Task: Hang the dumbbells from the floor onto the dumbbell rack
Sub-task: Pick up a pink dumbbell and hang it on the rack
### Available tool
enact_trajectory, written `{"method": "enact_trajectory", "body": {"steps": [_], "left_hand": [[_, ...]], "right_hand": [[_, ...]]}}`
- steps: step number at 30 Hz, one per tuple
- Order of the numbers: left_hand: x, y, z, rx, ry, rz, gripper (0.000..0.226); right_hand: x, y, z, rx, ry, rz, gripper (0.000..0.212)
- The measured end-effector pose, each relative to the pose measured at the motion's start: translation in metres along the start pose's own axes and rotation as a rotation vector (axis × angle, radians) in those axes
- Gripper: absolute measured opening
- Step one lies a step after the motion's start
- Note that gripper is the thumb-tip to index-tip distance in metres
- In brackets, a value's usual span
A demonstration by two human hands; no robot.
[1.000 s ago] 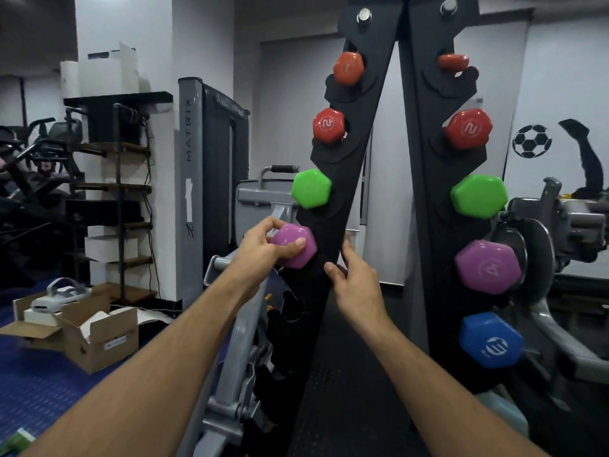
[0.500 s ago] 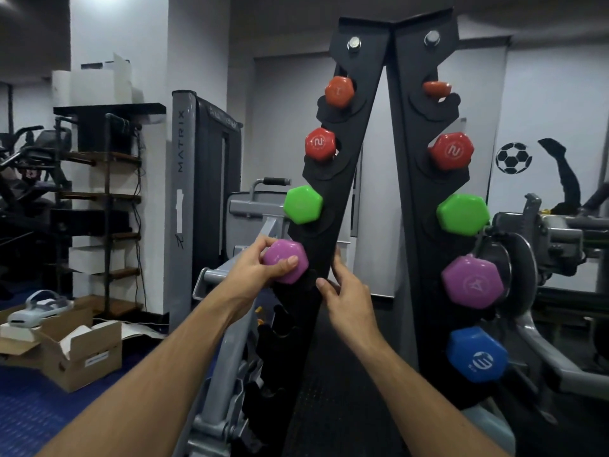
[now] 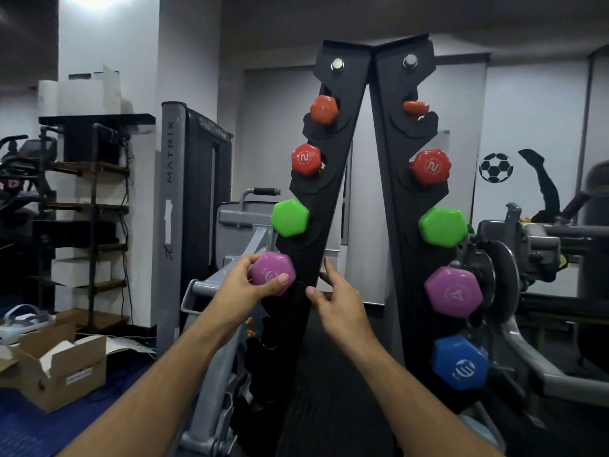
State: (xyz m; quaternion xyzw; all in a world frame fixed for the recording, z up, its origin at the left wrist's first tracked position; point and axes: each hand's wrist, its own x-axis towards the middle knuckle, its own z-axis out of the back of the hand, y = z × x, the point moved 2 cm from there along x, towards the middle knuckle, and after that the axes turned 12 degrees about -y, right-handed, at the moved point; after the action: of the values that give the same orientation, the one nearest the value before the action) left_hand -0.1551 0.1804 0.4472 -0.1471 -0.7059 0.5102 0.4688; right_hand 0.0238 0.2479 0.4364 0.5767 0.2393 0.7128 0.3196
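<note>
On the rack (image 3: 324, 206), the left hand (image 3: 245, 288) gripped the purple dumbbell (image 3: 272, 274), apparently seating it; the right hand (image 3: 339, 303) hovered open beside the upright.

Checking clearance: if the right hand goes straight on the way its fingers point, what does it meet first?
Likely the rack's left upright. The right hand is open, fingers angled up at its inner edge beside the purple dumbbell; contact unclear.

Purple hex dumbbell (image 3: 272, 273) at fourth slot of black A-frame rack (image 3: 329, 179), eight coloured dumbbells hung
</note>
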Motion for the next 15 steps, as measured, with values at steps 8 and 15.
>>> {"method": "enact_trajectory", "body": {"steps": [8,15], "left_hand": [[-0.033,0.003,0.002,-0.083,-0.064,-0.051,0.068],[-0.07,0.043,0.012,-0.053,-0.182,-0.008,0.061]], "right_hand": [[-0.016,-0.002,0.0,0.015,0.014,-0.036,0.065],[-0.045,-0.02,0.001,0.004,0.034,-0.094,0.067]]}}
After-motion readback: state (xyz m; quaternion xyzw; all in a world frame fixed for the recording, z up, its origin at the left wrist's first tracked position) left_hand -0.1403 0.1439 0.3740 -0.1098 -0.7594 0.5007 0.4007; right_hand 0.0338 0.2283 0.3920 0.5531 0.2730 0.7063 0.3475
